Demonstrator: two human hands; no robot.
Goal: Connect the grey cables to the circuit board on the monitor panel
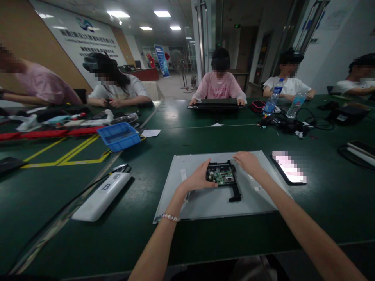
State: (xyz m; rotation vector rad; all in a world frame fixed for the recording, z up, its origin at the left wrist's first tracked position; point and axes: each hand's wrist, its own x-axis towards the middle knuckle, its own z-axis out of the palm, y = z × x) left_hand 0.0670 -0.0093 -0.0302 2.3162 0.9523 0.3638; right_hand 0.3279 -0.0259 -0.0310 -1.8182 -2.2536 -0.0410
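A flat grey panel [205, 207] lies on the green table in front of me. On it rests a black plastic frame [235, 191] around a green circuit board [224, 178]. My left hand [197, 177] grips the frame's left side, thumb along the near edge and fingers at the far edge. Beyond the frame's upper right corner is my right hand [247, 162], its fingers pinched together over the panel. Whatever sits between those fingertips is too small to make out. A short white strip [183, 174] is on the panel, left of the frame.
A phone [288, 168] lies right of the panel. To the left are a white power bank [102, 197] with a cable and a blue bin [119, 136]. Several people sit across the table; one holds a dark flat panel [216, 104]. Water bottles [274, 97] stand at the back right.
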